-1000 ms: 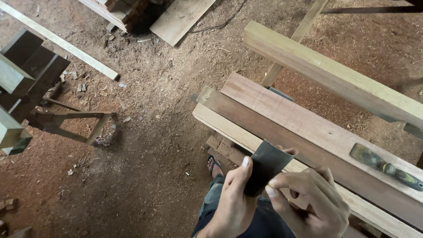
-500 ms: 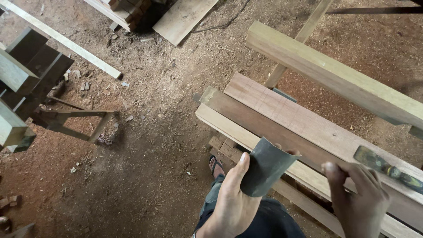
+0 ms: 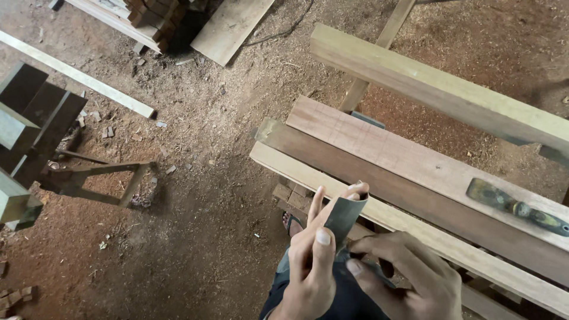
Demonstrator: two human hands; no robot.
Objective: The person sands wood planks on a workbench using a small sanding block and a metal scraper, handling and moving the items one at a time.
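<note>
Underfoot and widest of all, a sawdust-strewn dirt floor (image 3: 195, 195), mostly bare through the middle and lower left, the roomiest stretch for moving. At right, a surface of long boards (image 3: 415, 172) laid side by side, running diagonally from centre toward the lower right corner, near ends cut roughly square and stepped one behind the other; reddish board, darker board, then a pale narrow strip along the near edge. Above them, well apart, a pale thick beam (image 3: 438, 89) on the same slant, a gap of open floor between. Far left, dark wooden blocks (image 3: 29, 124) crowding the frame edge, with a low triangular frame (image 3: 101, 181) just beside them. Top edge, a stack of planks (image 3: 136, 18) and a flat board (image 3: 231, 26); a long pale strip (image 3: 77, 77) slanting across the upper left. On the reddish board near the right edge, a worn hand tool (image 3: 515, 207) lying flat, well apart from both hands.

Low in the middle, just off the pale strip's near edge, left hand (image 3: 311, 261) with grip clenched on a folded dark sheet of sandpaper (image 3: 345, 216), thumb pressed on its face, fingers behind, top corner standing upright. Right hand (image 3: 409, 278) pinching the sheet's lower end, fingertips closed on it. Below the hands, a sandalled foot (image 3: 292, 223) on the floor.
</note>
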